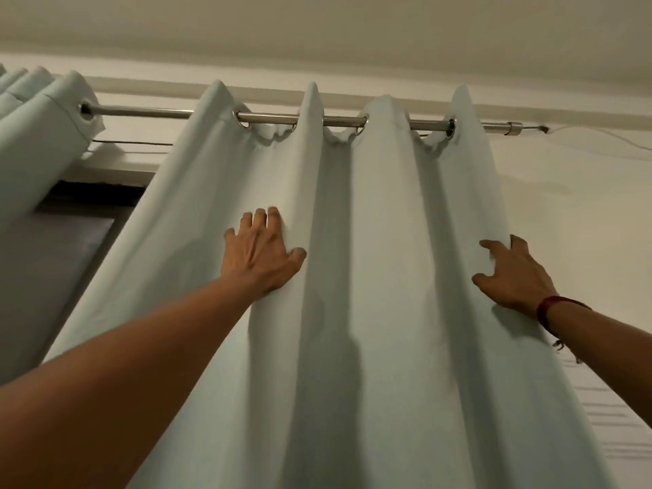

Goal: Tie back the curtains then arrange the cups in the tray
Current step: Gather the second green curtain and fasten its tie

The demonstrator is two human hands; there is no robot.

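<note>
So, curtain feel: eyelet curtain [370, 277] looks soft, light-to-mid wt cloth, no stiffness; should bunch easily, rings prob. slide along the rod w/ a sideways pull.
Where to grab: best to gather the pleats together in one fist, not the side edge alone; a hard downward tug could strain the rod.
Curtain look: pale grey-green, plain, deep vertical pleats, steel eyelets [243, 120] along the top.
Curtain place: centre of frame, hung on steel rod [141, 112], spread out; second panel [42, 135] bunched at upper left.
Left hand [263, 252]: flat on the cloth, fingers spread, pressing a pleat; not gripping.
Right hand [511, 273]: at curtain's edge, right of frame; thumb & fingers look curled round the outer fold, a bit blurred.
Wrist: red thread band [545, 308] on right wrist.
Window [70, 241]: dark, left of frame, partly uncovered.
Cups, tray: not in view.
Stage: tie-back not yet done; no tie seen.
</note>
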